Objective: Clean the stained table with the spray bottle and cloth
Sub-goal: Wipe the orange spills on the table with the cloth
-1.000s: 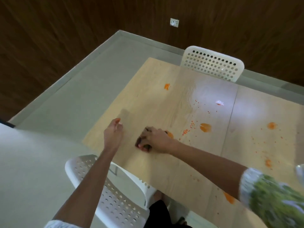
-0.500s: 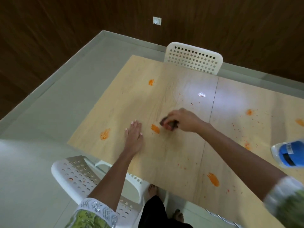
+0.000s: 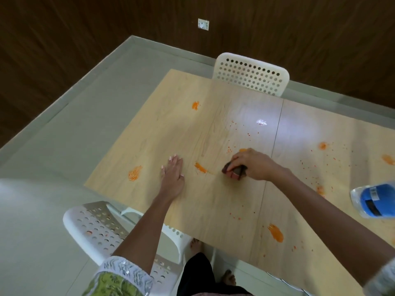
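Hands between stains, chairs.

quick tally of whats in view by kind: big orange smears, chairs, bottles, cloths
big orange smears: 7
white chairs: 2
bottle: 1
cloth: 1
total: 11
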